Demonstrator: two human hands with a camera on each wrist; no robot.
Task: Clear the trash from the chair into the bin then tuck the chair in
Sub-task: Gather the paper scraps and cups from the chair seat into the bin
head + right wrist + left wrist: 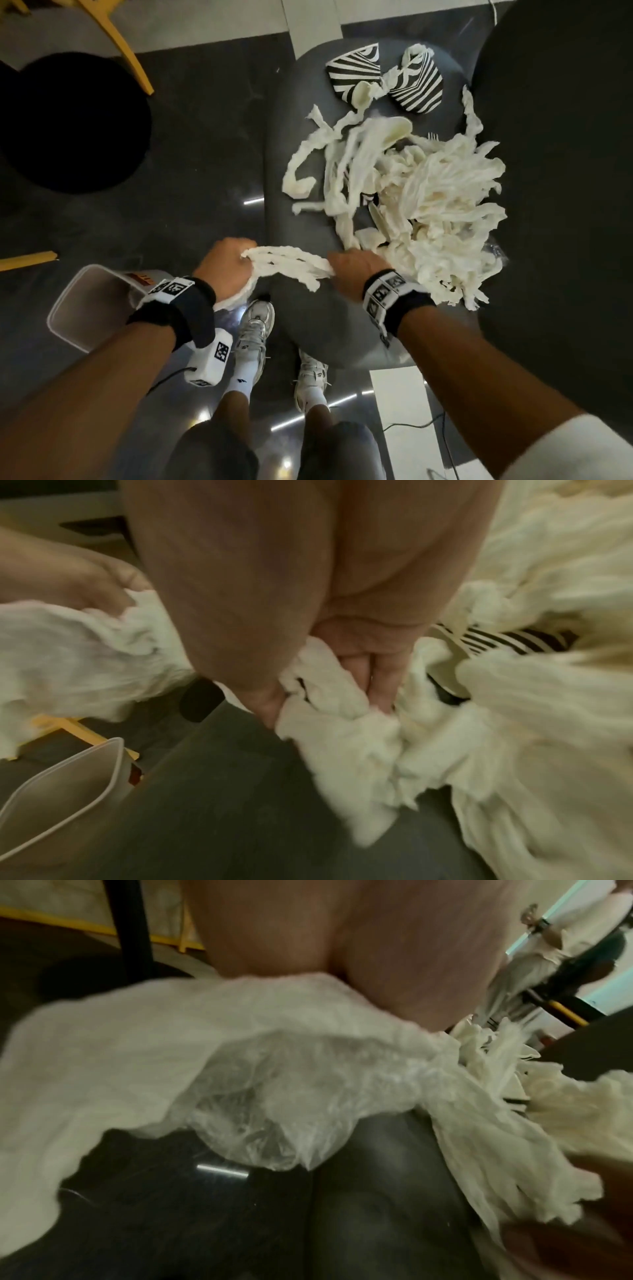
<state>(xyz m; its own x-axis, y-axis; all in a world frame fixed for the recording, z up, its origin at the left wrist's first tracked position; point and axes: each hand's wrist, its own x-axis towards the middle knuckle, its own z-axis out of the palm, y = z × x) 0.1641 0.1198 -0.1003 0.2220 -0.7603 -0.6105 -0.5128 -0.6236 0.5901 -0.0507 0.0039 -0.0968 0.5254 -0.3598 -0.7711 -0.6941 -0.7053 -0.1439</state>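
Chair [301, 329]: broad, dark grey, smooth padded seat with rounded edges, seen from above; it carries all the trash. Judged firm and bulky, best pushed by its frame once cleared.

Bin [68, 308]: pale, rounded-rectangular plastic, on the dark floor just left of the chair, tipped so that its mouth opens toward the seat.

Paper strips [428, 192]: a heaped tangle of cream, crinkled tissue on the right of the seat. Judged very light, soft and limp, prone to trail and snag; best gathered in bunches at the middle of a clump rather than by loose ends.

Striped paper pieces [356, 73]: two black-and-white pieces, apparently torn from a plate or cup, at the far edge of the seat; stiffer, liftable by an edge.

Left hand [224, 265]: fingers curled round a bunch of strips and a thin, crinkly clear film [267, 1096], near the bin.

Right hand [356, 270]: closed on the other end of the same bunch [291, 265], stretched between both hands over the seat's front edge.
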